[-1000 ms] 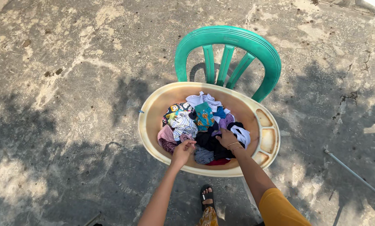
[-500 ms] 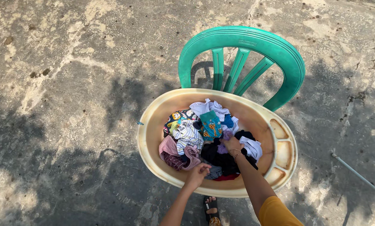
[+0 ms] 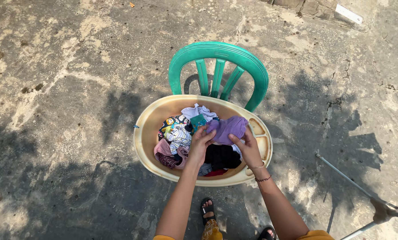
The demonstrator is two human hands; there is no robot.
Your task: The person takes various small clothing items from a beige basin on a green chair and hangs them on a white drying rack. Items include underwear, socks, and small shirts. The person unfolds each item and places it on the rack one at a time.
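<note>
Left hand: the left hand [image 3: 202, 144] was over the middle of the tub, its fingers [image 3: 206, 133] curled closed on the near left edge of a soft purple cloth garment [image 3: 229, 129].
Right hand: the right hand [image 3: 248, 149] was just beside the left one, its fingers [image 3: 234, 141] pinched shut on the lower right edge of the same purple garment; thin bracelets sat round that wrist.
Purple garment: it was bunched between the two hands, lifted a little above the heap of clothes, at the right of the tub's inside and near the moulded compartments in the rim.
Tub: a wide, oval, pale yellow plastic wash tub [image 3: 148, 133] rested on the seat of a green plastic chair with a slatted curved back [image 3: 219, 51], the back rising beyond the tub's far rim.
Clothes in the tub: a mixed heap of small garments [image 3: 176, 135] lay under the hands, with a white piece at the far side, a patterned one and a striped one at the left, a pink one at the near left, and a black garment [image 3: 221, 155] directly below the purple one.
Ground: cracked, stained grey concrete floor [image 3: 61, 89] lay all round, dappled with leaf shadow.
Feet: a foot in a black sandal [image 3: 207, 209] stood just near of the tub.
Metal pole: a thin grey metal pole [image 3: 345, 180] lay slanting at the right, well apart from the chair.
</note>
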